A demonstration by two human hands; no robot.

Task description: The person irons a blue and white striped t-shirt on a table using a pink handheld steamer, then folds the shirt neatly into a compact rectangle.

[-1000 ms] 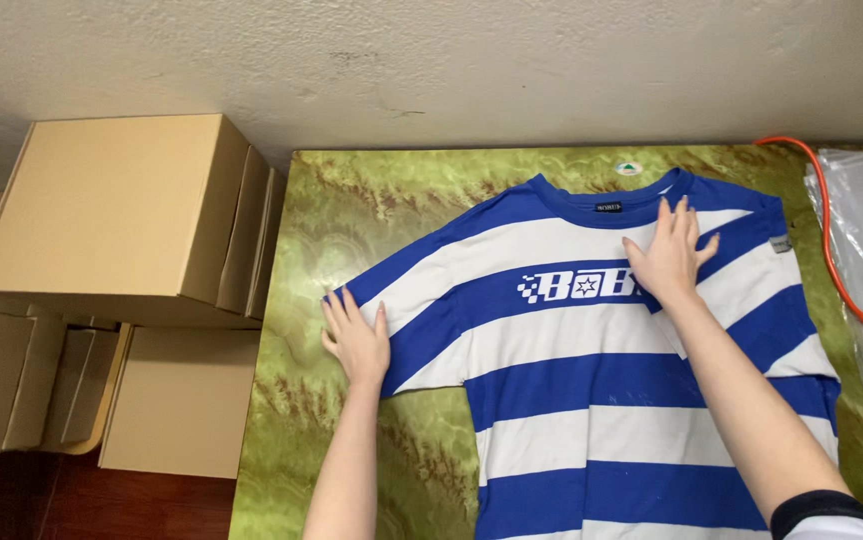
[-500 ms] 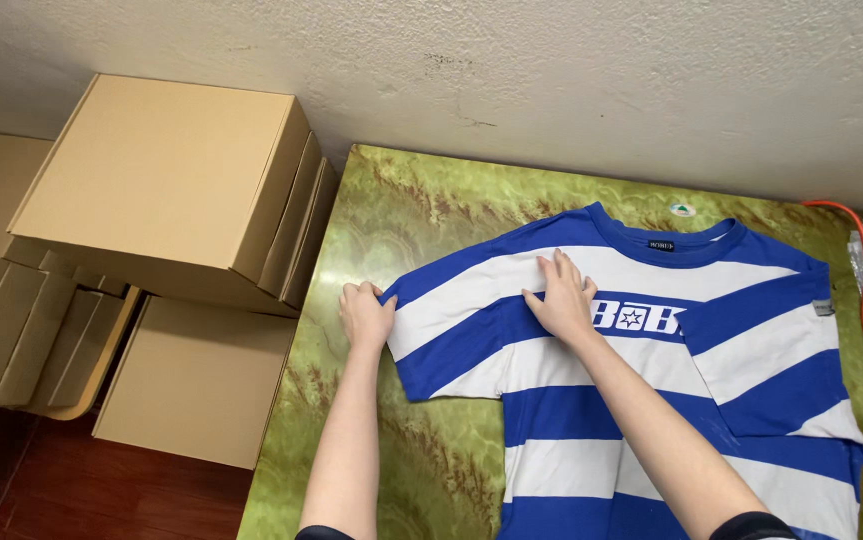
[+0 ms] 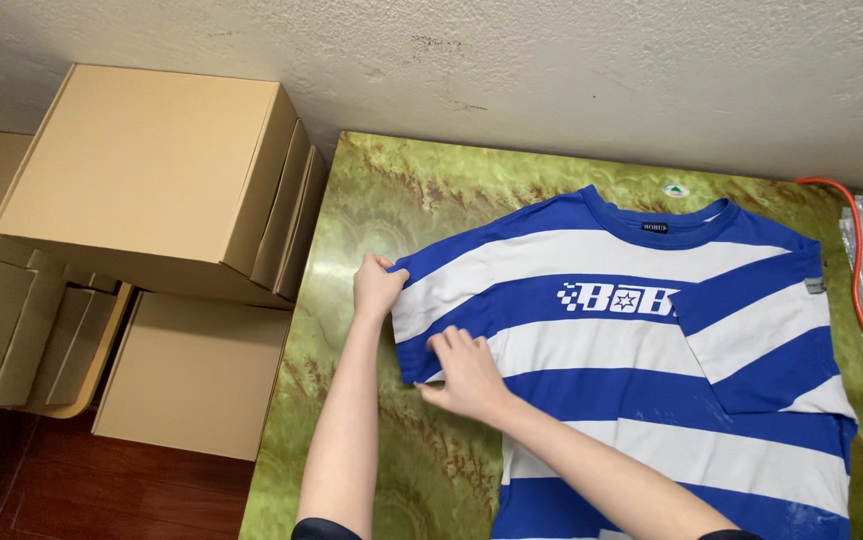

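While the left hand [image 3: 378,287] pinches the sleeve hem of the blue-and-white striped cotton t-shirt [image 3: 651,370] near the green marbled desk's [image 3: 371,200] left edge, the right hand [image 3: 466,370] presses flat on it, probably pinning the cloth.

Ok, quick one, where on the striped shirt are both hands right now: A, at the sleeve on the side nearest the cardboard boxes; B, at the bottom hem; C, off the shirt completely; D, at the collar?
A: the left hand pinches the edge of the sleeve of the blue and white striped shirt, and the right hand presses on that sleeve's lower part, on the side toward the cardboard boxes.
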